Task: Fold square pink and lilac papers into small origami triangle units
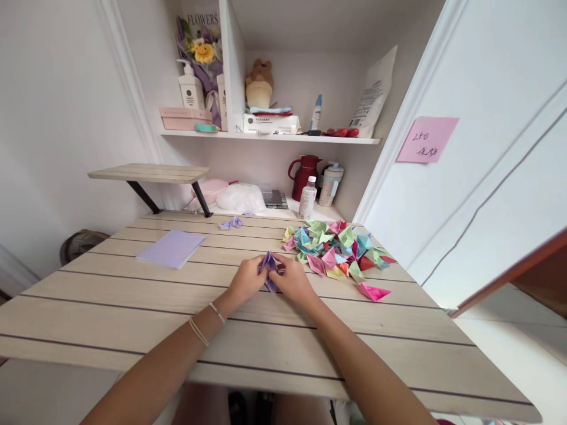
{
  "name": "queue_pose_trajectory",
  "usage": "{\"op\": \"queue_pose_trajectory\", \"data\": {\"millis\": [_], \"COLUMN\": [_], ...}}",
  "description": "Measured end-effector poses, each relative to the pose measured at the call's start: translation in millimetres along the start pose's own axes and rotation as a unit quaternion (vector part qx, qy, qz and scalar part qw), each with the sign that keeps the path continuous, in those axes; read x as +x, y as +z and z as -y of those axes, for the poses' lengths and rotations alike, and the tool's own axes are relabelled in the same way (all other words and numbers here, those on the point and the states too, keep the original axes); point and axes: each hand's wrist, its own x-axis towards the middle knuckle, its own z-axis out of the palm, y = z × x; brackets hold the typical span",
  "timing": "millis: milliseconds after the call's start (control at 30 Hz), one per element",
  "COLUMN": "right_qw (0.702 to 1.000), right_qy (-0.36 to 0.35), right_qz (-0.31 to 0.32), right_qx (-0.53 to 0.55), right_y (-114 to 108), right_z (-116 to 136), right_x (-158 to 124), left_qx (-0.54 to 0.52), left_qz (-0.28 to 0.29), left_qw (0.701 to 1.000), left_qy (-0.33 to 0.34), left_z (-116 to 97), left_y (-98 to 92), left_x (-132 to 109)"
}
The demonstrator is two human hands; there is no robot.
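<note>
Between my hands, just above the middle of the table (283, 345), is a purple folded paper boat (269, 261). My left hand (248, 277) pinches its left side. On the other side my right hand (290, 277) grips it, with the thumb pressed into the folds. Fingers cover part of the paper. Right of my hands lies a heap of colourful paper boats (330, 248), and a bright pink boat (374, 291) sits apart in front of it. Two small lilac folded papers (231, 223) rest farther back. A stack of lilac paper sheets (172, 248) lies to the left.
A small raised shelf (148, 172) stands at the table's back left. Behind the table are a plastic bag (241, 198), a clear bottle (307, 199), a dark red jug (305, 177) and a light tumbler (330, 184). A pink note (427, 140) is stuck on the right wall.
</note>
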Motion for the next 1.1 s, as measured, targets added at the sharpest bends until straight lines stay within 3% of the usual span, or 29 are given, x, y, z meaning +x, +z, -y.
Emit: {"op": "queue_pose_trajectory", "data": {"millis": [133,233,333,500,633,800,933,1100], "right_qw": [0.997,0.991,0.987,0.988,0.984,0.953,0.936,0.933], "right_qy": [-0.013,0.018,0.055,0.063,0.047,0.047,0.051,0.047], "right_qz": [-0.060,-0.121,-0.142,-0.137,-0.104,-0.054,-0.029,0.002], "right_qx": [0.037,0.049,0.050,0.016,0.140,0.295,0.348,0.356], "right_y": [9,14,16,13,7,-3,-9,-10], "right_z": [2,0,-3,-5,-8,-17,-19,-15], "right_x": [-1,0,2,3,6,14,18,16], "left_qx": [0.094,0.111,0.112,0.056,-0.017,-0.157,-0.241,-0.273], "left_qz": [-0.035,-0.051,-0.056,-0.049,-0.042,0.021,0.033,0.027], "left_qw": [0.994,0.991,0.989,0.993,0.998,0.987,0.970,0.961], "left_qy": [0.040,0.058,0.076,0.090,0.047,0.022,0.003,-0.022], "left_z": [-3,-4,-6,-10,-8,-1,0,1], "left_y": [5.0,8.5,12.2,12.5,2.2,-10.3,-12.0,-11.6], "left_x": [-2,-3,-4,-5,-1,6,10,11]}}
